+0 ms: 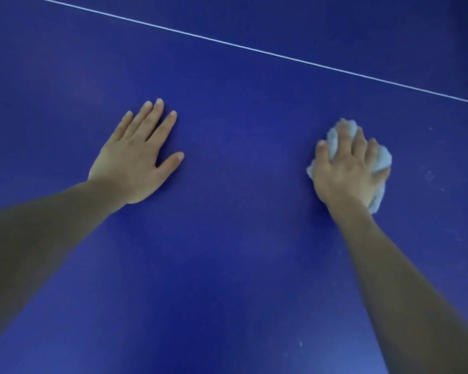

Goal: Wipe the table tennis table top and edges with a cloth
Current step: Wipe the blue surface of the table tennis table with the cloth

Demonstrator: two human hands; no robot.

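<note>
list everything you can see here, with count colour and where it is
table top: one, dark blue, fills the whole view under both hands
line: one, white, thin, painted on the table top, running from upper left down to the right edge
cloth: one, white, bunched up, on the table top at right, under the right hand
specks: several, pale, scattered on the table top right of the cloth and near the bottom right
left hand: one, flat on the table top at left, fingers straight and spread, holding nothing
right hand: one, on top of the cloth, fingers curled over it
</note>
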